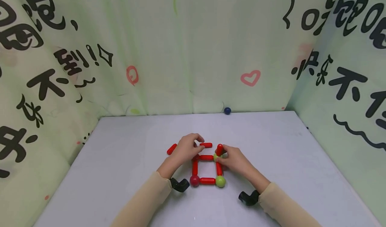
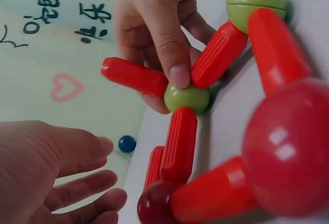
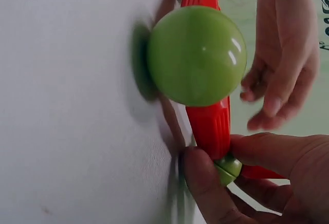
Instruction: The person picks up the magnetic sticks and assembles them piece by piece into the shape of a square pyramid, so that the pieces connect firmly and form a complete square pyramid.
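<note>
A square of red rods (image 1: pixel 208 181) lies on the table, joined by balls at its corners. The near corners hold a dark red ball (image 1: pixel 194 180) and a green ball (image 1: pixel 220 181). At the far right corner, my right hand (image 1: pixel 236 160) pinches another green ball (image 2: pixel 187 99). From that ball a red rod (image 1: pixel 219 149) sticks up, away from the square. My left hand (image 1: pixel 188 148) hovers over the far left corner, where another dark red ball (image 2: pixel 155 202) sits. In the left wrist view its fingers are apart and hold nothing.
Two loose red rods, one left of the left hand (image 1: pixel 172 149) and one beyond the square (image 1: pixel 206 145), lie on the white table (image 1: pixel 126 193). A dark blue ball (image 1: pixel 227 110) sits at the far edge by the printed curtain (image 1: pixel 193 53).
</note>
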`<state>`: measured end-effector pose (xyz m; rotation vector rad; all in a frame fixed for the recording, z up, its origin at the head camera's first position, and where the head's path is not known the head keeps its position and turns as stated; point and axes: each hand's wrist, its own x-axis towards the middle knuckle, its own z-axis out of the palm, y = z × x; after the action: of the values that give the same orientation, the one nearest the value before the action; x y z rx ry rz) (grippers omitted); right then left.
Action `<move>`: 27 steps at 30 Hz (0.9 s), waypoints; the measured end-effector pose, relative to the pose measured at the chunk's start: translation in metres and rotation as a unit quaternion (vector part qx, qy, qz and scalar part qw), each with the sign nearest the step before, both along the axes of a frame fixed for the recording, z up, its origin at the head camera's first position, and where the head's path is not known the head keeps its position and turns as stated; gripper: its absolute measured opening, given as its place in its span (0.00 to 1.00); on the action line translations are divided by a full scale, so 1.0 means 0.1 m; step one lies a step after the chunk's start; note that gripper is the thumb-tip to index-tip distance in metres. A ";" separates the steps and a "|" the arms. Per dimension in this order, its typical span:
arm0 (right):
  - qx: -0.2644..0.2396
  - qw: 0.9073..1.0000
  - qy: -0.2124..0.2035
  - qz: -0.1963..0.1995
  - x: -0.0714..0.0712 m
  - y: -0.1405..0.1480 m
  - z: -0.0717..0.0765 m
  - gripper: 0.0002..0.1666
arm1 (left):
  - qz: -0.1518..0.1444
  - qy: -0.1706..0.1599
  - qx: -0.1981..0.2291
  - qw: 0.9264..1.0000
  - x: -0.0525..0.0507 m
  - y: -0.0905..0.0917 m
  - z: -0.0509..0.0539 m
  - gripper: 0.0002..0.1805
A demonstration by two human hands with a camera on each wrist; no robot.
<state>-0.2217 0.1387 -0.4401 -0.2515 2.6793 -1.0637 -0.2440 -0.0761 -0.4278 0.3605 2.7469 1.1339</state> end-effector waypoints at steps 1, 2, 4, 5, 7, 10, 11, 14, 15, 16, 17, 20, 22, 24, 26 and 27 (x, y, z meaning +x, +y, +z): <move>-0.001 1.000 0.000 -0.003 0.01 -0.01 0.00 0.20 | -0.008 -0.002 -0.008 1.000 -0.04 0.05 0.00 0.16; -0.002 1.000 0.001 -0.003 0.02 -0.02 0.00 0.20 | -0.013 -0.002 -0.022 1.000 -0.08 0.09 0.00 0.16; -0.001 1.000 0.002 -0.003 0.02 -0.05 -0.01 0.19 | -0.013 0.001 -0.055 0.998 -0.16 0.14 -0.02 0.15; -0.001 1.000 0.001 -0.003 0.03 -0.06 -0.01 0.19 | -0.009 0.000 -0.070 0.998 -0.20 0.16 -0.03 0.15; -0.004 1.000 -0.004 -0.006 0.03 -0.07 -0.01 0.19 | -0.006 -0.003 -0.093 0.996 -0.28 0.19 -0.06 0.15; -0.008 1.000 -0.017 -0.011 0.04 -0.07 0.01 0.18 | -0.012 -0.012 -0.101 0.995 -0.36 0.23 -0.12 0.15; -0.007 1.000 -0.020 -0.015 0.05 -0.06 0.02 0.18 | -0.019 -0.017 -0.096 0.995 -0.37 0.24 -0.14 0.15; -0.004 1.000 -0.021 -0.016 0.05 -0.06 0.04 0.17 | -0.032 -0.032 -0.079 0.996 -0.39 0.23 -0.16 0.14; -0.003 1.000 -0.019 -0.015 0.05 -0.06 0.04 0.17 | -0.034 -0.034 -0.077 0.996 -0.40 0.22 -0.17 0.14; -0.001 1.000 -0.017 -0.015 0.05 -0.05 0.03 0.16 | -0.036 -0.034 -0.078 0.996 -0.39 0.21 -0.17 0.14; 0.000 1.000 -0.015 -0.015 0.04 -0.05 0.03 0.16 | -0.036 -0.034 -0.080 0.996 -0.39 0.21 -0.17 0.14; -0.004 1.000 -0.010 -0.013 0.03 -0.05 0.02 0.14 | -0.036 -0.029 -0.086 0.995 -0.37 0.18 -0.17 0.15; -0.007 1.000 -0.011 -0.013 0.03 -0.05 0.02 0.14 | -0.031 -0.027 -0.081 0.996 -0.35 0.16 -0.17 0.16; -0.010 1.000 -0.012 -0.014 0.03 -0.05 0.02 0.14 | -0.023 -0.024 -0.065 0.997 -0.33 0.13 -0.17 0.15; -0.010 1.000 -0.015 -0.017 0.03 -0.05 0.01 0.14 | -0.012 -0.021 -0.044 0.999 -0.31 0.11 -0.16 0.15; -0.010 1.000 -0.015 -0.017 0.02 -0.04 0.01 0.15 | -0.007 -0.019 -0.033 0.999 -0.29 0.10 -0.15 0.15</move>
<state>-0.2192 0.1343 -0.4389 -0.1915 2.6573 -1.0955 -0.2735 -0.0664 -0.4428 0.3462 2.7367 1.0326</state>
